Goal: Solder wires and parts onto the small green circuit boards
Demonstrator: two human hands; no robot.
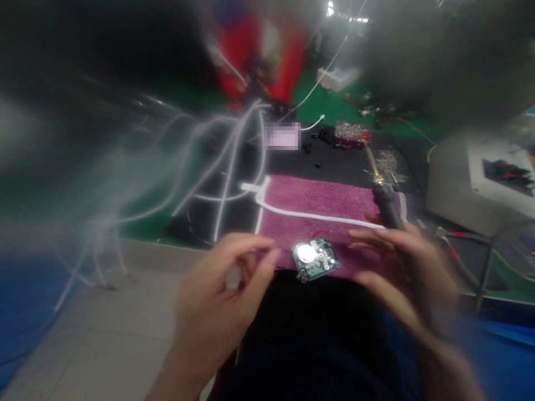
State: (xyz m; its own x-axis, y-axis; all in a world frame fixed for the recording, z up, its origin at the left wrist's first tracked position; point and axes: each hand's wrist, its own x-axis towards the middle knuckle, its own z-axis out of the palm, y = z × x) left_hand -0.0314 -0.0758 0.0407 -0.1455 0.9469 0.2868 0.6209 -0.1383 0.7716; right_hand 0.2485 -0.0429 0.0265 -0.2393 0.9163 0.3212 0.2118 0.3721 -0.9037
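Observation:
A square green circuit board [328, 255] with a bright, shiny round part lies at the near edge of a purple towel [317, 192]. My left hand [221, 295] is just left of the board, thumb and forefinger brought together in a pinch; whatever they hold, if anything, cannot be made out. On the right, my right hand [412, 267] has a soldering iron [388, 206] lying in it, the tip pointing away from me. Its thumb and fingers are spread near the board. A white cable [317, 216] crosses the towel and reaches the right hand.
Loose white cables [228, 178] spread over the left side of the bench. Farther back are a tray of small metal parts [351, 132], a pile of pins [388, 164] and small black pieces [324, 135]. A pale box-shaped unit [455, 189] stands right.

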